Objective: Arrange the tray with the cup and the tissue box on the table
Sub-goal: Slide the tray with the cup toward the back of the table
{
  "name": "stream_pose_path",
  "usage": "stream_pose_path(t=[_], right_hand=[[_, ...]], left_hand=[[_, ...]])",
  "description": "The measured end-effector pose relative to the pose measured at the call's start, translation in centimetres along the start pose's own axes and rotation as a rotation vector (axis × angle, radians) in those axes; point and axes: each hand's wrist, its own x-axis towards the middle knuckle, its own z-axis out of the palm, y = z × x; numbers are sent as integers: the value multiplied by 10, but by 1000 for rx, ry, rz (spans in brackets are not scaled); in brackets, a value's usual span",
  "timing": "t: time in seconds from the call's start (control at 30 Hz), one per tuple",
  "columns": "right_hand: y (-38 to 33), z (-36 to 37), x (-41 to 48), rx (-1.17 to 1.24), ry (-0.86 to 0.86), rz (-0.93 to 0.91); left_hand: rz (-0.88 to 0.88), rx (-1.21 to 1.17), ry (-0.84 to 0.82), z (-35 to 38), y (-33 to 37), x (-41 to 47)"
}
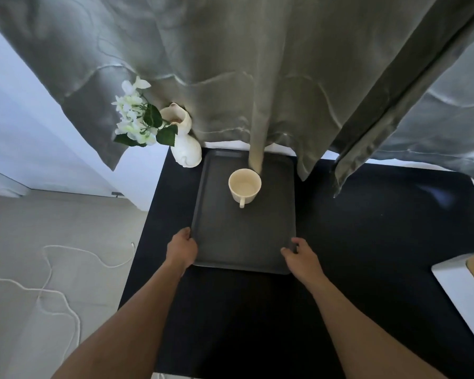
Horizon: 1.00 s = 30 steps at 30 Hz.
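Observation:
A dark grey rectangular tray [241, 242] lies on the black table [367, 242], its long side running away from me. A cream cup [244, 185] stands upright in the far half of the tray, handle pointing towards me. My left hand [181, 248] grips the tray's near left corner. My right hand [298, 255] holds the near right corner, fingers curled over the rim. At the right edge of the view a white box with a tan top [468, 280] shows only in part; it may be the tissue box.
A white vase [185, 149] with white flowers [137, 119] stands at the table's far left corner, touching the tray's far left end. Grey curtains [257, 77] hang over the table's far edge. A white cable [52, 283] lies on the floor at left.

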Motion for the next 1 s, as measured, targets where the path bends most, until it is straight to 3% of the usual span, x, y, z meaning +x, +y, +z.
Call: stream_pose_path(t=[0.5,0.77,1.0], right_hand=[[6,-17,9,-58,-82,-105],[8,-8,-8,62,-137,-80],[7,-14,-36,-78,-114,-160]], left_hand=[[48,-63,116,21,-3,-4],[75,-46,-19,9,6,3],[239,101,48,9,9,-44]])
